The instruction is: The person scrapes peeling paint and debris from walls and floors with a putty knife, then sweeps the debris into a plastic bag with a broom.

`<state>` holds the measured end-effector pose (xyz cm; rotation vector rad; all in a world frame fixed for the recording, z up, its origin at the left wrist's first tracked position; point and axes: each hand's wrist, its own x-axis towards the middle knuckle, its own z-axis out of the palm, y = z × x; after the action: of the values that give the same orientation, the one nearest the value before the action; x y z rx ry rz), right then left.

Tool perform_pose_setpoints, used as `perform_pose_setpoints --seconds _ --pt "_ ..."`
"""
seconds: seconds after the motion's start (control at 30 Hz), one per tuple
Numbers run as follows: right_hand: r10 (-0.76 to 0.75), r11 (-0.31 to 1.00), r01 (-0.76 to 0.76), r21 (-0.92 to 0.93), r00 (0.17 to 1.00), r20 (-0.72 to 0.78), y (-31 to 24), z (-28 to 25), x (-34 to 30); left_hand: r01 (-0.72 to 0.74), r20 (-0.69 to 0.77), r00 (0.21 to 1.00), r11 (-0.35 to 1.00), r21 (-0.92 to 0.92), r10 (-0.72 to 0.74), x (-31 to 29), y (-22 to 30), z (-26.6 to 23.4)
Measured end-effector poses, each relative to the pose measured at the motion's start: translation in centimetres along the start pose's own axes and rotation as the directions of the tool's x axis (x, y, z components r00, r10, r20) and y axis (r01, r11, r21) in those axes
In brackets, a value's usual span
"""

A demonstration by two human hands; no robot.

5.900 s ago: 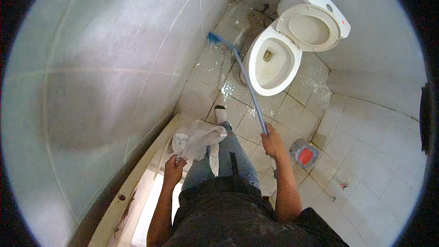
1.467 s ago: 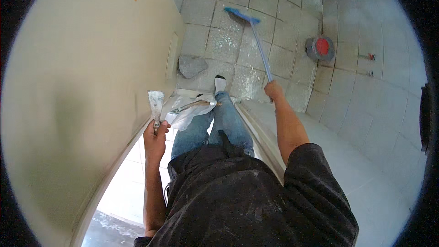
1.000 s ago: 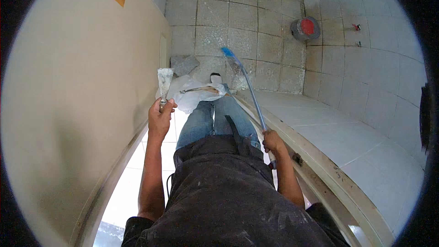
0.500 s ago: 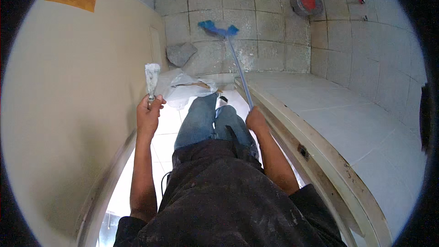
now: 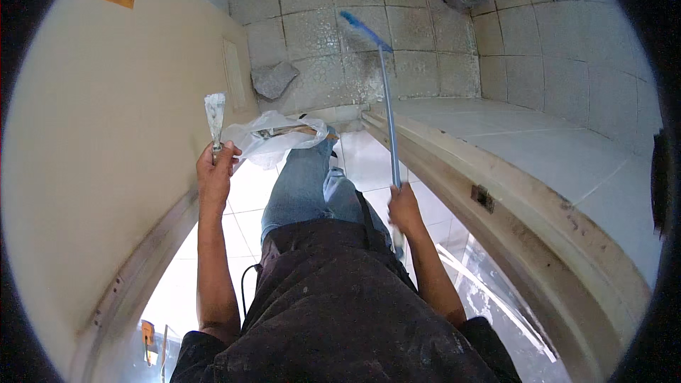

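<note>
Holding one bag [image 5: 277,142], one short tool [image 5: 216,117], left hand [image 5: 214,176], one broom [image 5: 391,117], right hand [image 5: 403,207]

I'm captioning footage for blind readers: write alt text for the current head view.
A person's right hand holds a long-handled blue broom over a tiled floor, while the left hand holds up a white-smeared scraper-like tool beside a translucent plastic bag. A grey slab lies on that floor.

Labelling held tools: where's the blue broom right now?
Head view, just right of centre: broom in the right hand's grip, its brush head lower left of the grey bucket.
</note>
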<state>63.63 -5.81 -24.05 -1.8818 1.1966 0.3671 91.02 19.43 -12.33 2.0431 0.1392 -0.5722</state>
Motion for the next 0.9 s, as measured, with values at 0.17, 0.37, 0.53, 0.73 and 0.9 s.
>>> perform_pose_setpoints --seconds 0.17,0.37,0.53,0.73,0.9 --pt "0.228 0.908 -0.257 0.332 0.966 0.125 3.7 11.5 12.1 -0.102 -0.024 0.995 0.993 -0.054 0.101 -0.2 -0.1 0.7" --pt "0.234 0.594 -0.623 0.509 0.739 0.631 3.8 13.8 4.7 -0.159 -0.051 0.987 0.982 -0.102 0.155 -0.2 -1.1 1.1" --pt "0.229 0.365 -0.538 0.760 0.843 0.487 -2.4 4.8 -3.5 -0.123 0.015 0.992 0.988 -0.090 0.125 0.7 -1.7 -0.4" --pt "0.354 0.712 -0.411 0.570 0.910 0.214 -4.5 11.3 -1.3 -0.094 0.178 0.979 0.994 -0.047 0.101 2.6 -3.8 -2.3" --pt "0.290 0.428 -0.595 0.680 0.804 0.520 -6.3 15.5 1.2 -0.116 0.254 0.960 0.993 -0.023 0.118 3.8 -4.4 -3.5"
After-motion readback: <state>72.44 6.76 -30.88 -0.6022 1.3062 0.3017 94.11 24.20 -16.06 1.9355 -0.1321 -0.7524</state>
